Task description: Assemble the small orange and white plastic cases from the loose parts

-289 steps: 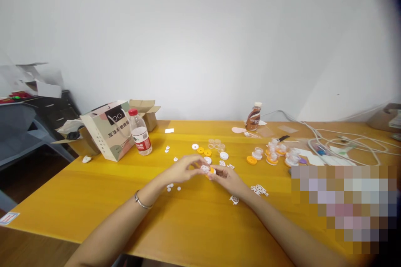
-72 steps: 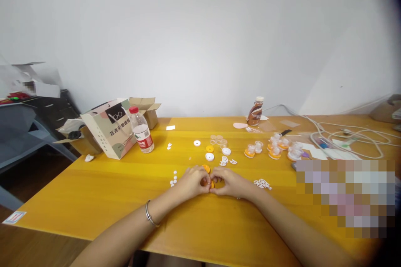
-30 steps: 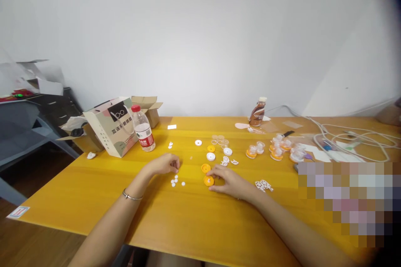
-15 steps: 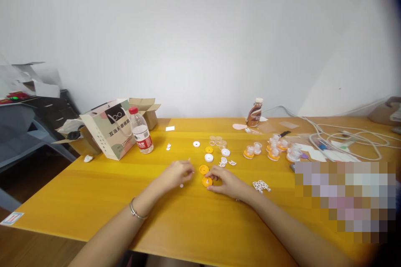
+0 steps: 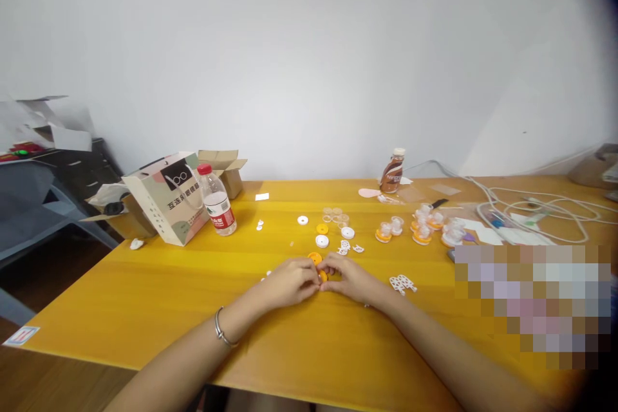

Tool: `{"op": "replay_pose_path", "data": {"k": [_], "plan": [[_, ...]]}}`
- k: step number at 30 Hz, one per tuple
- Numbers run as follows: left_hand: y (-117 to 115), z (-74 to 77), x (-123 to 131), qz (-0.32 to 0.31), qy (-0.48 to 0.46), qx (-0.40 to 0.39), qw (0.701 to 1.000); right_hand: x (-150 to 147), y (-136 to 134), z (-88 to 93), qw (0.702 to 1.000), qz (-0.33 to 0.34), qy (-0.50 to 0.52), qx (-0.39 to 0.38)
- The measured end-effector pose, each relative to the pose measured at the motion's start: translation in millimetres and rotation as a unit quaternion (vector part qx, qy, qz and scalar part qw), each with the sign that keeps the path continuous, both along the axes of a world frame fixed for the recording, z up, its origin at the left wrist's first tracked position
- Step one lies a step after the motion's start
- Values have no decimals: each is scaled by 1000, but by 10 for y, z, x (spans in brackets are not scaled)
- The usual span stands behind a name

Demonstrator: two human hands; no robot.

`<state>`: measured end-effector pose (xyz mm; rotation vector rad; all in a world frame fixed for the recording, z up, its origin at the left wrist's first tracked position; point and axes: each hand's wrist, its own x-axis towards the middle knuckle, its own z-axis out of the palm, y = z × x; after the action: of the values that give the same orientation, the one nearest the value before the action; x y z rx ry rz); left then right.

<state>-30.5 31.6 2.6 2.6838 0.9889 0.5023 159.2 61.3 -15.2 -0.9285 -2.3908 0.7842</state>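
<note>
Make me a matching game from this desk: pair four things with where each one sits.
Things
1. water bottle
2. brown drink bottle
3. white cables
4. orange disc

Places
A. where the fingertips of the left hand and right hand meet
B. at the right end of the table
C. right beside the paper bag
D. upright at the far edge, right of centre

Pairs: 1-C, 2-D, 3-B, 4-A
</note>
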Motion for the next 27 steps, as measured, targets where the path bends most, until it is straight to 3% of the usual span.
{"op": "replay_pose_path", "data": {"k": [5, 14, 17, 22, 27], "plan": [[99, -100, 31, 71, -108, -95, 987, -15, -12, 21, 1000, -4, -7, -15], [118, -191, 70, 61, -125, -60, 988, -13, -19, 10, 1000, -9, 13, -27], [98, -179, 86, 52, -134, -48, 989, -27, -12, 5, 995, 1, 63, -78], [109, 21, 25, 41, -152, -45, 986, -68, 10, -40, 935, 10, 218, -279], [184, 290, -383, 31, -65, -144, 987, -71, 25, -42, 906, -60, 264, -324]]}}
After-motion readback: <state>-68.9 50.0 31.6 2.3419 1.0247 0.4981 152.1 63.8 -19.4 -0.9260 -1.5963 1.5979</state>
